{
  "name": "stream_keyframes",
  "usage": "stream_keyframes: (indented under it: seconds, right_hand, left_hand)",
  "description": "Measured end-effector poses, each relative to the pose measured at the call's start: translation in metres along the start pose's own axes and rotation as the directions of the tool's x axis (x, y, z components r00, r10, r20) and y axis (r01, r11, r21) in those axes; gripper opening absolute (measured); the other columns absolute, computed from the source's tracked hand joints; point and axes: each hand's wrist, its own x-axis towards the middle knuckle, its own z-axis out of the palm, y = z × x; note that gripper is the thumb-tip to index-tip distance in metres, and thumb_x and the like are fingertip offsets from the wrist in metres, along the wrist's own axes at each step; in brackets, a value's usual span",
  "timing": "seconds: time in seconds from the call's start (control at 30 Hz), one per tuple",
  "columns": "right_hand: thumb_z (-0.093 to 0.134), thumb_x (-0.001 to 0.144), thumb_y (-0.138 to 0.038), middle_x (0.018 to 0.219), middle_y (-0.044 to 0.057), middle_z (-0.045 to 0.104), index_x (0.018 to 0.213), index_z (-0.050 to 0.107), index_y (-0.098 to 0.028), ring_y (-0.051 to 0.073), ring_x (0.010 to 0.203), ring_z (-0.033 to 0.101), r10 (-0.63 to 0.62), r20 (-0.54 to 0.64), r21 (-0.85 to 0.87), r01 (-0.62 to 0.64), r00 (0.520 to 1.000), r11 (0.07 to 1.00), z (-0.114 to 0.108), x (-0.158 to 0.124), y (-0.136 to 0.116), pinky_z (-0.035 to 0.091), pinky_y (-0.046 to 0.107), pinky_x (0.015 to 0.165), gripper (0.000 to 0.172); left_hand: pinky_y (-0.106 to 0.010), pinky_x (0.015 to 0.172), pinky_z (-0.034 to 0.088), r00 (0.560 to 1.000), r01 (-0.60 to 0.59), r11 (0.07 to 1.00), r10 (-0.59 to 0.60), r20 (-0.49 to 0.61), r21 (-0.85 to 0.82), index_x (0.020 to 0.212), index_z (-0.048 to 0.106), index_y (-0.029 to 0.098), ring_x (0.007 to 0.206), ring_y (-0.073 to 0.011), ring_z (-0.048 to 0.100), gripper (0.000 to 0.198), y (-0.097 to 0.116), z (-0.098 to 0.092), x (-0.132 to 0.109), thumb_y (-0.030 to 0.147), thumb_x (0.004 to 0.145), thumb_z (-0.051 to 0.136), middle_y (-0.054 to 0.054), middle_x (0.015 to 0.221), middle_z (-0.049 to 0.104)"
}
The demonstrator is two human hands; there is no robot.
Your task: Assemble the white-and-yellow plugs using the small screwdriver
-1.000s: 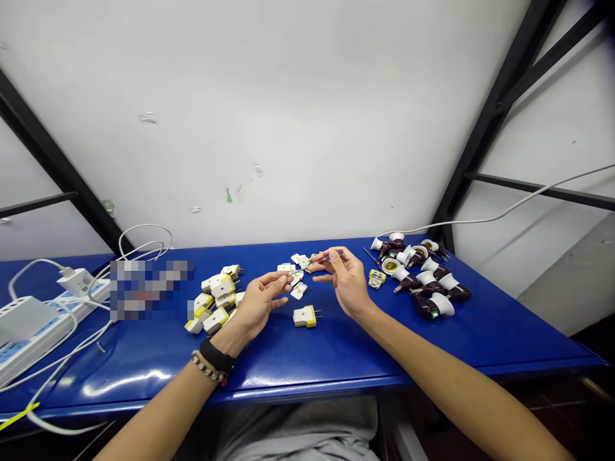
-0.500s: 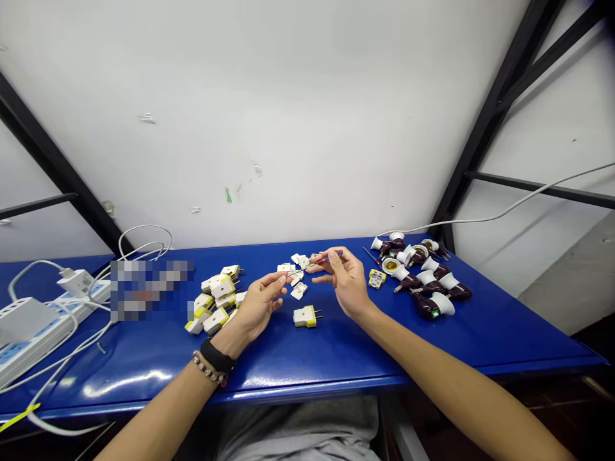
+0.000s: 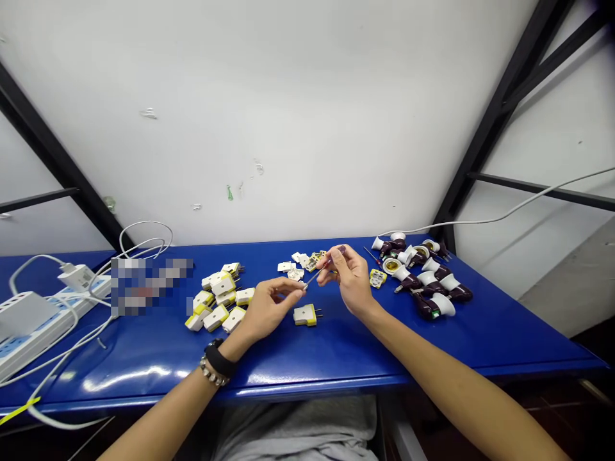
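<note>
My right hand [image 3: 353,282] is closed around the purple handle of a screwdriver [image 3: 317,275], whose shaft slants down to the left. The screwdriver's tip meets the fingertips of my left hand [image 3: 275,308]. Thumb and fingers of that hand are pinched together, and what sits between them is too small and hidden to make out. Below the fingertips lies a white and yellow two-pin plug [image 3: 305,315] on the blue table. Just behind my hands are loose white plug covers [image 3: 287,266] and opened yellow plug halves [image 3: 314,260].
Left of my left hand is a pile of white and yellow plugs [image 3: 223,285]. On the right lie several purple and white lamp holders [image 3: 427,282], an opened yellow plug half [image 3: 377,278] and another screwdriver [image 3: 372,256]. A power strip [image 3: 52,320] with white cables stands far left.
My left hand has moved slightly right and turned, its fingertips lower. The screwdriver now slants more steeply. A white piece seen under the shaft before no longer shows there.
</note>
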Motion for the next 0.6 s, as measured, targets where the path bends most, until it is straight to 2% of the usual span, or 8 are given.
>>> stream_keyframes:
  seconds: [0.07,0.2,0.37,0.6]
  right_hand:
    - [0.065,0.088,-0.054,0.069,-0.001,0.067,0.082,0.056,-0.02,0.012,0.043,0.061,0.01,0.046,-0.032,-0.008,0.999,0.999,0.0,-0.001,-0.001,0.053,0.024,0.041,0.035]
    - [0.063,0.09,-0.052,0.067,-0.002,0.065,0.08,0.056,-0.02,0.011,0.039,0.058,0.022,0.132,-0.124,-0.005,0.991,0.992,0.003,-0.008,0.001,0.048,0.023,0.038,0.035]
    - [0.059,0.093,-0.051,0.069,-0.001,0.065,0.079,0.057,-0.022,0.012,0.043,0.059,0.044,0.2,-0.197,-0.004,0.979,0.98,0.006,-0.015,0.007,0.048,0.025,0.042,0.032]
    - [0.057,0.095,-0.048,0.07,-0.001,0.065,0.085,0.06,-0.023,0.014,0.049,0.062,0.042,0.278,-0.274,0.037,0.96,0.961,0.005,-0.019,0.012,0.051,0.027,0.049,0.027]
  left_hand:
    - [-0.028,0.071,0.053,0.995,-0.078,0.991,0.07,0.073,0.109,0.097,0.076,0.019,0.085,-0.0213,0.073,0.021,0.002,0.003,-0.003,0.035,0.085,0.07,-0.007,0.092,0.079]
    - [-0.03,0.078,0.054,0.975,-0.177,0.968,0.147,0.169,0.179,0.105,0.075,0.02,0.086,-0.0209,0.073,0.022,0.0,0.005,-0.007,0.028,0.085,0.071,-0.006,0.094,0.079]
    - [-0.027,0.07,0.05,0.957,-0.266,0.921,0.215,0.198,0.286,0.089,0.079,0.023,0.078,-0.0194,0.067,0.01,-0.004,0.0,-0.005,0.03,0.084,0.074,-0.006,0.086,0.078]
    - [-0.026,0.071,0.046,0.957,-0.273,0.903,0.221,0.186,0.331,0.089,0.079,0.024,0.075,-0.0184,0.064,0.009,-0.007,-0.004,-0.005,0.03,0.084,0.074,-0.004,0.084,0.076]
